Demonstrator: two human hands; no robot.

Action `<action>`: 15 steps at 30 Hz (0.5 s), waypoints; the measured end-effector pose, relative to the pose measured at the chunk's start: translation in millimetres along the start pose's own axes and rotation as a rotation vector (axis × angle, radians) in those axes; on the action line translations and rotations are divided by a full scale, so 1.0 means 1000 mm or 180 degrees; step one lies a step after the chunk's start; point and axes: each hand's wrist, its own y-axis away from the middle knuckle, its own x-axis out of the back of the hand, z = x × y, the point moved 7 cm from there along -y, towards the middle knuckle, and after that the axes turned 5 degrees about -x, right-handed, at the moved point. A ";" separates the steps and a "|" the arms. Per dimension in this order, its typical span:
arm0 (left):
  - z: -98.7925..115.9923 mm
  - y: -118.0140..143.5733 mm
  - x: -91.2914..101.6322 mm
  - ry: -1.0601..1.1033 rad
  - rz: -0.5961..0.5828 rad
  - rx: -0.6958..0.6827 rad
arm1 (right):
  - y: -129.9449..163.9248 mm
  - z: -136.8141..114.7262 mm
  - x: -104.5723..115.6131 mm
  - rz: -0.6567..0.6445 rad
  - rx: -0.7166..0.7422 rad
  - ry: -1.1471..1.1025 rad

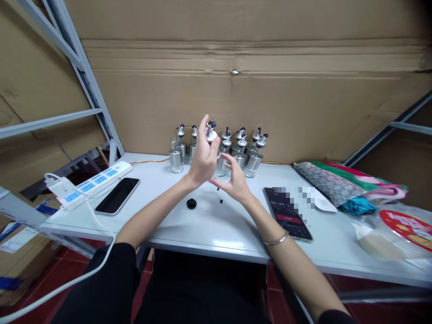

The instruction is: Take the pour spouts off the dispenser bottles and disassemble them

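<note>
My left hand (pixel 202 157) is raised above the white table (pixel 209 229) and grips a white pour spout cap (pixel 211 130) with a black tip. My right hand (pixel 234 180) is just below and to the right, curled around a clear glass bottle (pixel 223 173) that is mostly hidden by both hands. A row of several glass oil bottles (pixel 249 157) with steel sleeves and pourer tops stands behind the hands against the cardboard wall. A black round cap (pixel 191 203) and two tiny black bits (pixel 221 201) lie on the table below the hands.
A white power strip (pixel 94 180) and a black phone (pixel 117 195) lie at the left. Another phone (pixel 287 213) showing a timer lies at the right, beside a white mouse (pixel 324 205), folded patterned bags (pixel 340 184) and a plastic packet (pixel 401 234). A metal shelf frame (pixel 84 76) rises at left.
</note>
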 end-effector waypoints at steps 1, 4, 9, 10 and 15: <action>0.010 0.006 -0.005 0.0087 -0.0030 0.0032 | 0.003 -0.001 -0.004 -0.0042 -0.0080 -0.0106; 0.028 0.021 -0.015 0.0370 -0.0089 0.0193 | 0.010 -0.002 -0.009 0.0140 -0.0294 -0.0201; 0.030 0.032 -0.018 0.0809 -0.0085 0.0535 | 0.015 0.000 0.000 0.0689 -0.0115 0.0020; 0.028 0.033 -0.017 0.0808 -0.0049 0.0592 | 0.015 0.002 0.001 0.0728 -0.0104 0.0095; 0.024 0.027 -0.017 0.0987 -0.0219 0.0715 | 0.015 0.008 0.002 0.0749 -0.0262 0.0416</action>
